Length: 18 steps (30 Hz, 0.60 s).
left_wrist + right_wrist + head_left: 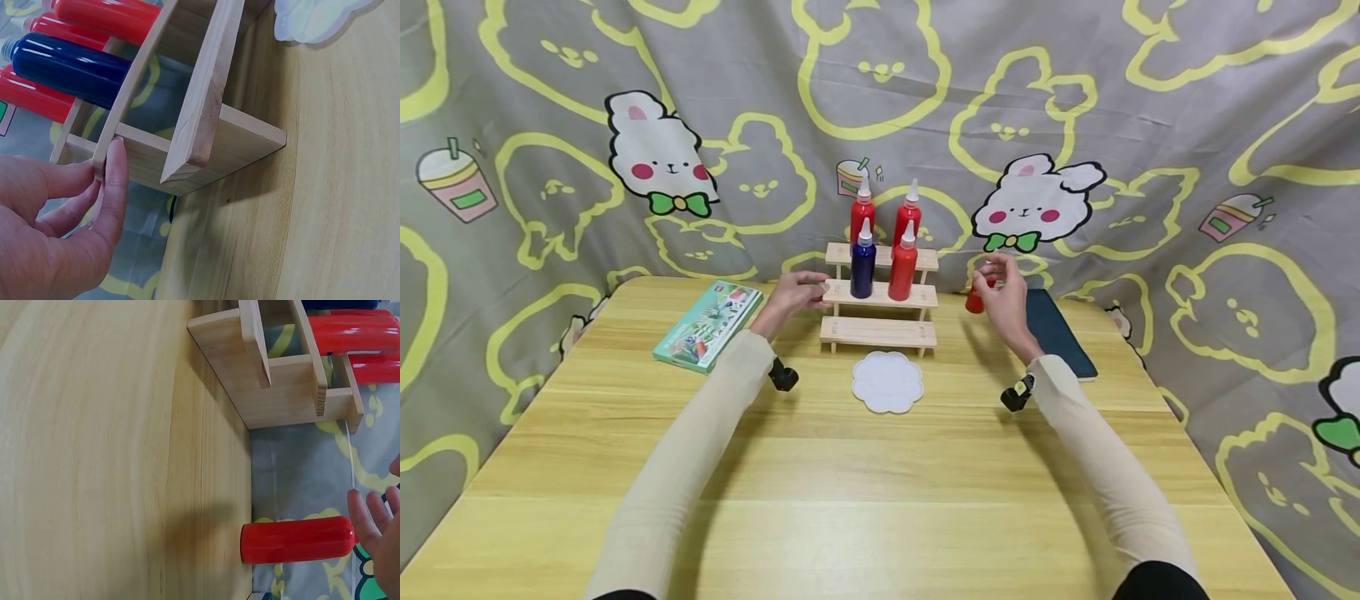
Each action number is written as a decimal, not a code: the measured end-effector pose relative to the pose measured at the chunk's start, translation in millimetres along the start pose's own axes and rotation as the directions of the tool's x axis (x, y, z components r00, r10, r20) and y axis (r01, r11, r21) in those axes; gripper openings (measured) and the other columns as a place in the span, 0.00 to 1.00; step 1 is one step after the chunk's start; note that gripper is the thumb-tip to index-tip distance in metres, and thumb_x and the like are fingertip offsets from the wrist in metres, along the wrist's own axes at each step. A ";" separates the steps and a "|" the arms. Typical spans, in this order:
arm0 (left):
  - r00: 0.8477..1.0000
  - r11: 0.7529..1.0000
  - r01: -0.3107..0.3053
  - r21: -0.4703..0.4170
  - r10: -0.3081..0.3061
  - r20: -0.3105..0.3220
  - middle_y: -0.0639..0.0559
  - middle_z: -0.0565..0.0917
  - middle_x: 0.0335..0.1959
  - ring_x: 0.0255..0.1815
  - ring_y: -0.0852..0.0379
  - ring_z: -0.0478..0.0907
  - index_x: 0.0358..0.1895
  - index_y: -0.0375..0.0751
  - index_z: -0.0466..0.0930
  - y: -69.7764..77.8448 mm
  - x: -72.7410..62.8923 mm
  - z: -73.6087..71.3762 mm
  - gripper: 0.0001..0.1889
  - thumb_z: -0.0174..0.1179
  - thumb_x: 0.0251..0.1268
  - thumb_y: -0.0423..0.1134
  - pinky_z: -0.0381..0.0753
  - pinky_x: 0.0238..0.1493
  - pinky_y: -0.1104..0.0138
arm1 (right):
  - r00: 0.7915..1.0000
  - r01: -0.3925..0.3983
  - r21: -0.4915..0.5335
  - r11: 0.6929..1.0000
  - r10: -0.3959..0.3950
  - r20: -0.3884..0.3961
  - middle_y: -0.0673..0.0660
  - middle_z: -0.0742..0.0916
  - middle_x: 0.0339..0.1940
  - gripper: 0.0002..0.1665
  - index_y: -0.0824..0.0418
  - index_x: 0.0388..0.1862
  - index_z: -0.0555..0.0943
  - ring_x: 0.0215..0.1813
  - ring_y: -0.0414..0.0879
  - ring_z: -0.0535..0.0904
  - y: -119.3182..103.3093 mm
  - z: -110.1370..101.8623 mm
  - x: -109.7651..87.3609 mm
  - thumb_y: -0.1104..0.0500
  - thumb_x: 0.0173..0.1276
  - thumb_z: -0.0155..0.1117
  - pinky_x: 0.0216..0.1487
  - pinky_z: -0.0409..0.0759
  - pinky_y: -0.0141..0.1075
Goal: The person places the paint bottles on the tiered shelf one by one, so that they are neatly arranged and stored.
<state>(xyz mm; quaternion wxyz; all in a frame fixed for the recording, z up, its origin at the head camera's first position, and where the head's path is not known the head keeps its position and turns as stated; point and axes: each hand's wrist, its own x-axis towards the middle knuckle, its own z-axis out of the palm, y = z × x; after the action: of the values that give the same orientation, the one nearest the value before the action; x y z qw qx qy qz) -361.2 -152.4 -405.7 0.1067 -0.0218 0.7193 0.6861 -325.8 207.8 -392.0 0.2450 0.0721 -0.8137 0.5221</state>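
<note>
A three-tier wooden display stand (pixel 880 332) stands at the back of the table. My left hand (pixel 800 292) pinches the left end of its middle shelf, fingers (pixel 117 169) on the wood. On that shelf are a blue bottle (pixel 862 271) and a red bottle (pixel 903 271), upright with pointed nozzles. Two further red bottles (pixel 863 217) occupy the top tier. To the right of the stand, my right hand (pixel 1006 302) holds another red bottle (pixel 297 540) by its top. The hand hides its nozzle; the base looks just off the table.
A white flower-shaped palette (pixel 887 382) lies in front of the stand. On the left lies a flat green illustrated box (pixel 707 325). A dark flat book or folder (pixel 1060 337) is under and beyond the right wrist. A patterned curtain (pixel 880 83) hangs close behind the table.
</note>
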 end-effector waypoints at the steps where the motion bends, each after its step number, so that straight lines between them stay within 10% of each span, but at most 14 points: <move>1: 1.000 1.000 0.001 -0.001 -0.001 0.000 0.37 0.79 0.57 0.42 0.46 0.88 0.70 0.26 0.73 -0.1 -0.1 -0.3 0.21 0.56 0.79 0.27 0.81 0.72 0.47 | 1.000 -0.005 0.004 1.000 0.005 -0.012 0.70 0.84 0.51 0.21 0.72 0.63 0.74 0.50 0.50 0.80 -0.1 -0.1 -0.1 0.69 0.75 0.64 0.40 0.74 0.22; 7: 1.000 1.000 -0.001 -0.004 0.001 0.012 0.37 0.78 0.58 0.32 0.57 0.86 0.71 0.26 0.72 0.2 -0.2 -0.2 0.22 0.56 0.79 0.27 0.79 0.73 0.46 | 0.994 0.014 0.077 0.997 -0.006 -0.107 0.77 0.82 0.53 0.22 0.79 0.64 0.72 0.51 0.58 0.78 12.6 2.0 4.4 0.70 0.76 0.62 0.42 0.76 0.19; 18: 1.000 1.000 0.007 -0.022 -0.007 0.003 0.38 0.79 0.54 0.29 0.60 0.85 0.70 0.25 0.73 -0.4 1.3 0.9 0.21 0.56 0.78 0.26 0.81 0.72 0.47 | 0.977 -0.029 0.062 0.998 0.042 -0.211 0.68 0.84 0.50 0.19 0.72 0.57 0.76 0.46 0.41 0.78 47.4 4.3 14.8 0.64 0.74 0.66 0.45 0.79 0.21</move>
<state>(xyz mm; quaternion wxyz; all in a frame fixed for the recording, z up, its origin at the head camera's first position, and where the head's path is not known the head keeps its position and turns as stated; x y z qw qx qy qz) -362.3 -151.4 -406.3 0.1100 -0.0243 0.7114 0.6937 -357.7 227.1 -425.0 0.3188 0.0086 -0.7685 0.5547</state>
